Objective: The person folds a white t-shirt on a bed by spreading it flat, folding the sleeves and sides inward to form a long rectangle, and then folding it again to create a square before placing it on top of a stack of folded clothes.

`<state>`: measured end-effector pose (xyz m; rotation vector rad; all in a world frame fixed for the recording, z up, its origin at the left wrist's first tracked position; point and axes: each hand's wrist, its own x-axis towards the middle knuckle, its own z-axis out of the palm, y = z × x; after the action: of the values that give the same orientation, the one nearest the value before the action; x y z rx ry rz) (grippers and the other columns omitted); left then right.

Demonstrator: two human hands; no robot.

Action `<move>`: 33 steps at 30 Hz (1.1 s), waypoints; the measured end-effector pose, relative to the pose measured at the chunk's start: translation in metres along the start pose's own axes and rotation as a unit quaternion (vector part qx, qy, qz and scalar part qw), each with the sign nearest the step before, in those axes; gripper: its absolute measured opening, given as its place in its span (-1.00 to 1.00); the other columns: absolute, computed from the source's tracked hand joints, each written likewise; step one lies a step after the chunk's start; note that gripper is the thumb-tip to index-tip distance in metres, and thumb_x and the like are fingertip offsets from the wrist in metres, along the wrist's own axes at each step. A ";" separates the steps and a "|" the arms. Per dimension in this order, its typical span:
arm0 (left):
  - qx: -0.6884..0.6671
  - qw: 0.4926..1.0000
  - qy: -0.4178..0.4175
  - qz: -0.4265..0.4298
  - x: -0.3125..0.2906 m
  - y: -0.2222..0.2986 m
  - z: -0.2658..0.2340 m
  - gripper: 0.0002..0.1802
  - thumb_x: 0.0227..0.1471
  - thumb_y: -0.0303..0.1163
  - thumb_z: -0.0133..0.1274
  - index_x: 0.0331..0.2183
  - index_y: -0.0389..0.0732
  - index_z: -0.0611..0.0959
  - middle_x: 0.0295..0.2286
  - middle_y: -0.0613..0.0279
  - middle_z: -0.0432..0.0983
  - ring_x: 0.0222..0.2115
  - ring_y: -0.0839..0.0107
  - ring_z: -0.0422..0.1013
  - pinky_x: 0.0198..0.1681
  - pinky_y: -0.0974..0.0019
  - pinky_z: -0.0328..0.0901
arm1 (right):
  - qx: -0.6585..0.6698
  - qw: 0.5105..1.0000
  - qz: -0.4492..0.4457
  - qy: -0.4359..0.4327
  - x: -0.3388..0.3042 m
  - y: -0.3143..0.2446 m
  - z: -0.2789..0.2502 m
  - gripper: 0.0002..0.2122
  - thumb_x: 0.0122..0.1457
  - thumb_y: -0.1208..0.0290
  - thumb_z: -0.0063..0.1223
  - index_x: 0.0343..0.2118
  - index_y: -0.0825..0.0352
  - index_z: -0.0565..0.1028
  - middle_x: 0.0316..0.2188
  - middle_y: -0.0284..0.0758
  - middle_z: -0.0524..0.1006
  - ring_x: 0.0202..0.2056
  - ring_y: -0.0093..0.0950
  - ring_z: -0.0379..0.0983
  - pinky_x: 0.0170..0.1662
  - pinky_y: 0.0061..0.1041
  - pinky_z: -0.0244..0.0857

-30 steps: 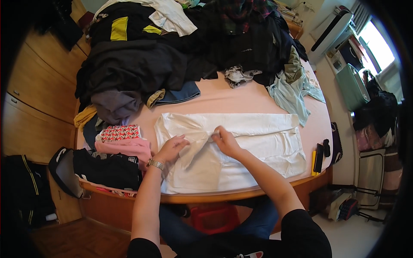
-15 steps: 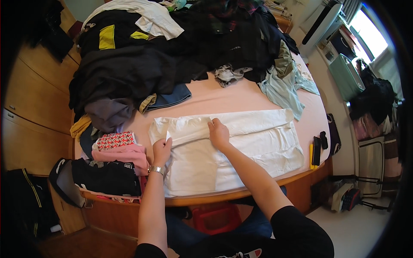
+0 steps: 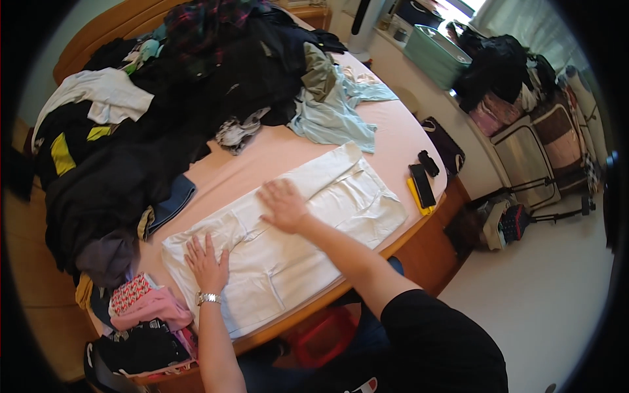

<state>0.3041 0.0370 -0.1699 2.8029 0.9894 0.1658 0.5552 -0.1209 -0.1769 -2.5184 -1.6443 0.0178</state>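
A white garment (image 3: 341, 203) lies spread flat along the near edge of a bed with a pink sheet (image 3: 275, 154). My left hand (image 3: 206, 262) rests palm down on the garment's left part, fingers apart, a metal watch on the wrist. My right hand (image 3: 283, 204) presses flat on the garment's middle, fingers spread. Neither hand holds anything.
A big heap of dark clothes (image 3: 164, 111) fills the bed's far side, with a pale green shirt (image 3: 334, 114) beside it. Folded patterned and pink clothes (image 3: 141, 304) sit at the near left. A black phone (image 3: 422, 185) and a small black object lie at the right edge. Suitcases (image 3: 537, 150) stand by the wall.
Both hands have flattened onto the white garment. The left hand slid left and the right hand moved toward the garment's middle. The view has swung, tilting the bed.
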 end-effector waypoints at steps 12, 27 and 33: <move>-0.034 0.988 0.033 0.149 0.002 0.050 -0.010 -0.29 -0.02 -0.14 0.16 0.13 -0.24 0.41 0.18 -0.15 0.17 0.22 -0.08 0.07 0.29 -0.16 -0.12 | 0.093 0.904 0.402 0.109 -0.103 0.198 -0.060 -0.51 0.18 -0.04 -0.01 -0.06 0.33 0.47 0.04 -0.05 0.46 0.09 -0.14 0.36 0.11 -0.23 0.23; -0.052 0.986 0.022 0.160 0.023 0.104 0.010 -0.88 -0.04 -0.52 0.03 -0.34 -0.23 0.56 -0.24 0.11 0.53 -0.15 0.12 0.42 0.00 0.04 0.28 | 0.228 0.820 0.503 0.149 -0.078 0.228 -0.028 -0.65 0.11 0.16 0.11 -0.15 0.30 0.51 -0.21 -0.09 0.58 -0.12 -0.12 0.50 -0.08 -0.20 0.37; -0.096 0.962 0.065 0.247 0.064 0.174 0.019 -0.71 0.04 -0.46 0.04 -0.14 -0.26 0.57 -0.03 -0.04 0.44 0.06 0.02 0.29 0.20 0.00 0.10 | 0.145 0.864 0.356 0.326 -0.165 0.226 -0.046 -0.70 0.11 0.25 0.16 -0.19 0.33 0.48 -0.23 -0.15 0.51 -0.16 -0.15 0.43 -0.07 -0.21 0.30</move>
<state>0.4632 -0.0588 -0.1521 2.8216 0.2520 0.4826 0.6985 -0.3657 -0.1684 -2.3475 -0.3900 -0.4248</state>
